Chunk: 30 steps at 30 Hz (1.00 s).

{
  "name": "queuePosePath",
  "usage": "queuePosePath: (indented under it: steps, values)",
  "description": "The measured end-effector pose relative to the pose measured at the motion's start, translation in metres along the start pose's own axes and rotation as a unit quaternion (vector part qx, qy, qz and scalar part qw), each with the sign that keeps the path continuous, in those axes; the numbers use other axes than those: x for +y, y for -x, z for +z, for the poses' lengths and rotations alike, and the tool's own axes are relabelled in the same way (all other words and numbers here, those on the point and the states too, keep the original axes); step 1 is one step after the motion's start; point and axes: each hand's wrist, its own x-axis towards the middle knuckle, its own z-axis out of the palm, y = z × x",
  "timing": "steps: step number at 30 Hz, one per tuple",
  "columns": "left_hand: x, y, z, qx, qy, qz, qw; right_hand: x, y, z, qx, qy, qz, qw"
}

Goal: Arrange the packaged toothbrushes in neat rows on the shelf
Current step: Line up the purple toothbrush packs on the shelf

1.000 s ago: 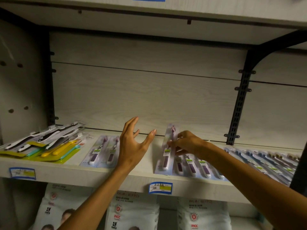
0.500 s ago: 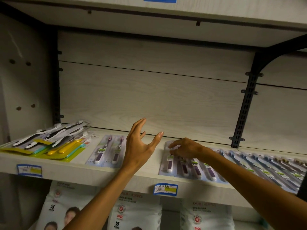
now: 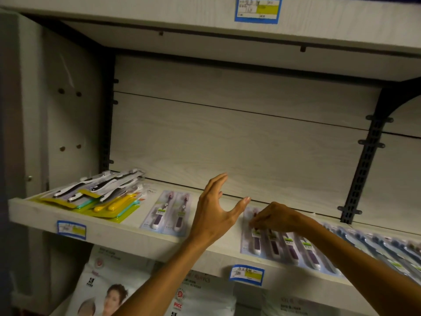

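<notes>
Several packs of purple-handled toothbrushes (image 3: 284, 244) lie side by side on the pale wooden shelf (image 3: 136, 238). My right hand (image 3: 273, 217) rests on the top of the leftmost pack, its fingertips bent down onto the packaging. My left hand (image 3: 216, 210) hovers above the shelf with fingers spread, holding nothing. Left of it lies a twin pack of purple toothbrushes (image 3: 168, 213). A loose pile of yellow, green and black-and-white toothbrush packs (image 3: 98, 195) sits at the shelf's left end. A row of blue packs (image 3: 382, 247) runs off to the right.
A black slotted bracket (image 3: 364, 169) stands at the back right. Blue price labels (image 3: 247, 275) are stuck on the shelf edge. White printed bags (image 3: 109, 290) fill the shelf below. Another shelf board (image 3: 205, 14) hangs overhead.
The pack that my right hand held tilted up now lies flat at the left end of the purple row. My left hand has stayed hovering with spread fingers. The view has shifted.
</notes>
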Motion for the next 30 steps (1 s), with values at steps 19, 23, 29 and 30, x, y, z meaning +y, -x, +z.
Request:
queuePosePath:
  steps: [19, 23, 29, 30]
  values:
    - [-0.023, -0.023, -0.136, -0.069, -0.384, -0.206, 0.897, -0.101, -0.04, 0.004, 0.21, -0.206, -0.117, 0.949]
    - [-0.029, -0.017, -0.139, -0.139, -0.455, -0.243, 0.846, -0.125, -0.049, 0.014, 0.211, -0.244, -0.11, 0.94]
    - [-0.033, -0.013, -0.133, -0.129, -0.495, -0.226, 0.829, -0.143, -0.052, 0.023, 0.213, -0.288, -0.105, 0.928]
    - [-0.032, -0.012, -0.132, -0.126, -0.496, -0.216, 0.831, -0.144, -0.053, 0.025, 0.217, -0.291, -0.102, 0.926]
